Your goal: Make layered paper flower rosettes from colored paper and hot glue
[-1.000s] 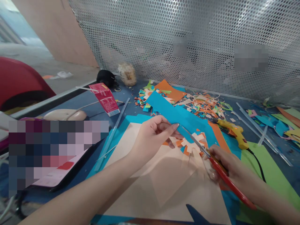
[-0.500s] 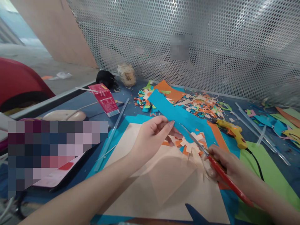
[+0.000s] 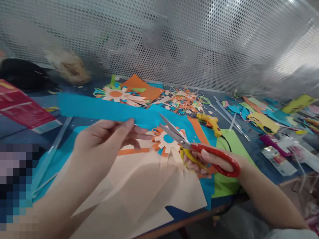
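Observation:
Between thumb and fingers, my left hand [image 3: 107,139] pinches a long blue paper strip [image 3: 97,108] that stretches out to the left. My right hand [image 3: 206,159] grips scissors [image 3: 216,156] with one red and one yellow handle. Their blades are parted and point up and left, close to the strip's right side; I cannot tell whether they touch it. Behind the blades lies a layered paper flower [image 3: 168,137] in peach, orange and blue. Large peach paper sheets [image 3: 139,186] spread beneath both hands, over blue paper.
Farther back are another paper flower [image 3: 116,94], an orange sheet [image 3: 139,86] and a heap of paper scraps [image 3: 184,101]. A yellow glue gun [image 3: 209,122] lies right of centre, its cord over green paper [image 3: 229,146]. Perforated metal [image 3: 154,59] closes off the back. A red carton [image 3: 27,106] stands left.
The view has swung to the right. The blue strip has turned from slanting to nearly level. The scissor blades, closer together before, are now spread wide.

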Available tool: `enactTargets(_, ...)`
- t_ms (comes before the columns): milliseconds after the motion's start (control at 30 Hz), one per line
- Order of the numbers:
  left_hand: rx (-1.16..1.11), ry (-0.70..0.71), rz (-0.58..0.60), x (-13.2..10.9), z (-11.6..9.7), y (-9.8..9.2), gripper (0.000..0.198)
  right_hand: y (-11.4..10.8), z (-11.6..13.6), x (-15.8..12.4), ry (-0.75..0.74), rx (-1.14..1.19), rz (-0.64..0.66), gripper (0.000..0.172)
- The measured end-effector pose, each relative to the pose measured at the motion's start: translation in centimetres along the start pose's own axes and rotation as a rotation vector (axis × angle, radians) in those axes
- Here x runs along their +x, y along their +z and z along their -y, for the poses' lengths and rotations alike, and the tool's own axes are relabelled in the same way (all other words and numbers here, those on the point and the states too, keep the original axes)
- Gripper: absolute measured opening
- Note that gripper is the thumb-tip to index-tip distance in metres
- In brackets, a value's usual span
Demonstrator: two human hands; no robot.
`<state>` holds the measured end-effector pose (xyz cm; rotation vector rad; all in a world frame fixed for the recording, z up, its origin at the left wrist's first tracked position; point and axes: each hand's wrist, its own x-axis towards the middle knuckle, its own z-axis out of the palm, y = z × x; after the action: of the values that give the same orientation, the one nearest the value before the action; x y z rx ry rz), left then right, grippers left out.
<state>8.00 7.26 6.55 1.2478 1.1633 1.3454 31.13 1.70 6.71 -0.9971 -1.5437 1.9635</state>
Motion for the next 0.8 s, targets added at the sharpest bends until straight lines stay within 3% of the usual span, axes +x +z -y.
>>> enactTargets(100,-0.031,0.031,-0.089,0.1,0.0,0.1,0.019,-0.3,-0.6,0.3,-0.040,0.177,0.095,0.061)
enactTargets(233,0.023,0.060,-0.059,0.2,0.7,0.0,0.020,0.3,-0.5,0.6,-0.084,0.352,0.146,0.076)
enactTargets(400,0.093,0.058,-0.031,0.4,1.3,-0.5,0.021,1.5,-0.1,0.5,-0.147,0.465,0.096,0.077)
enactTargets(533,0.031,0.027,0.013,0.1,1.0,-0.2,0.021,1.8,0.2,0.8,-0.169,0.583,-0.019,0.082)
enactTargets(700,0.181,0.112,-0.030,-1.4,0.5,0.8,0.021,1.8,1.1,1.4,-0.176,0.737,-0.153,0.075)
enactTargets(800,0.267,0.173,0.031,-1.7,0.6,0.3,0.014,1.8,1.4,1.7,-0.210,0.777,-0.218,0.069)
